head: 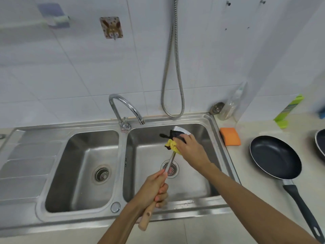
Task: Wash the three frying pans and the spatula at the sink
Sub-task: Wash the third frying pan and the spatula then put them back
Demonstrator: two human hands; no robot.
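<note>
My left hand grips the wooden handle of the spatula, whose metal shaft points up over the right sink basin. My right hand holds a yellow and black sponge cloth against the spatula's head, which is mostly hidden under it. One black frying pan lies on the counter to the right, handle toward me. Part of a second pan shows at the right edge.
The chrome tap stands between the two basins, with no water visible from it. An orange sponge lies beside the sink. A clear bottle and a green box stand by the wall. The left basin holds nothing.
</note>
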